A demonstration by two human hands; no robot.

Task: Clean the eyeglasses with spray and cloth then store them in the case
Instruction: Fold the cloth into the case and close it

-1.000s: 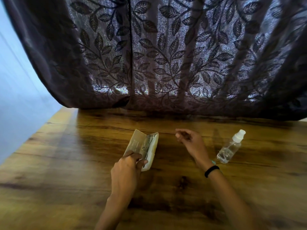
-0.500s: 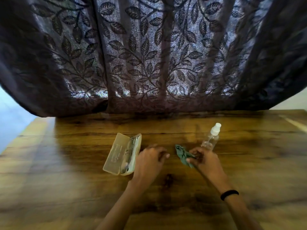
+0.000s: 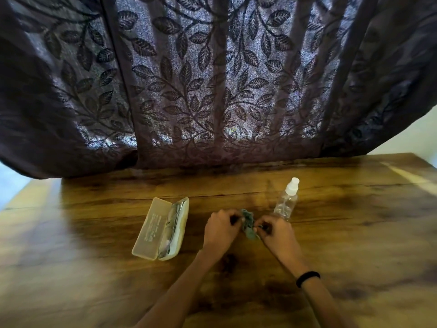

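I see both hands meeting over the middle of the wooden worktop (image 3: 94, 245). The left hand (image 3: 221, 229), which half a second ago hovered clear of the cloth, has now come across and pinches one end of the crumpled green cloth (image 3: 248, 224). The right hand (image 3: 276, 233) still grips the other end, fingers curled tight on the fabric, so the cloth is bunched between the two hands just above the worktop. A second ago the left hand was on the case instead, and the cloth was not yet out.

The case (image 3: 153, 229) lies open to the left of the hands, lid flat on the worktop, apart from the left hand. The eyeglasses (image 3: 173, 223) rest folded inside its right half, untouched. The clear spray bottle (image 3: 285, 202) with its white cap stands just beyond the right hand; I cannot tell whether the knuckles touch it. A black band (image 3: 307, 278) sits on the right wrist. The dark leaf-patterned curtain (image 3: 212, 79) hangs along the far edge.
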